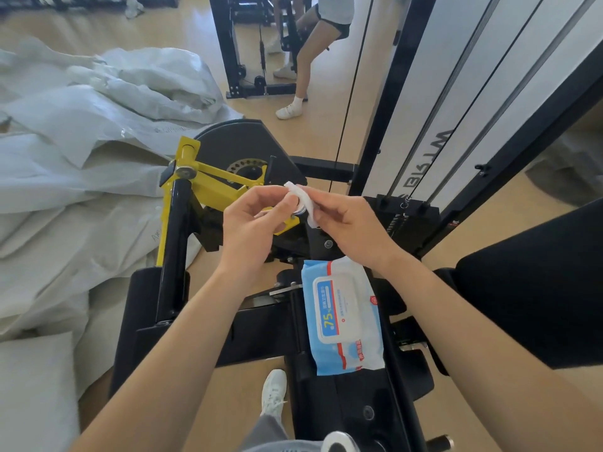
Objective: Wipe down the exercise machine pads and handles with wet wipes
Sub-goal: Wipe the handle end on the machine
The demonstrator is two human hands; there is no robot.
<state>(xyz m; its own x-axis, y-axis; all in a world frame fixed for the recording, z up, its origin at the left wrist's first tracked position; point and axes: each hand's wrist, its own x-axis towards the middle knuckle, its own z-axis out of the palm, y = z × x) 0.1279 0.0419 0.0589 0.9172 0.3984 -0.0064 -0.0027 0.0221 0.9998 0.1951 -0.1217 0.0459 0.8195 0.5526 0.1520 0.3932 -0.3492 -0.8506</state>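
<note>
Wipe [303,202] between both hands' fingertips [287,199]

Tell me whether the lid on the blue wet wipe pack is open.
No, the white flip lid lies flat and closed on the blue wet wipe pack.

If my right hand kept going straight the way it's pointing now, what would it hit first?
Most likely the left hand: the right hand points up-left, both pinching the white wipe. Behind them sits the yellow lever arm, though depth is hard to judge.
</note>
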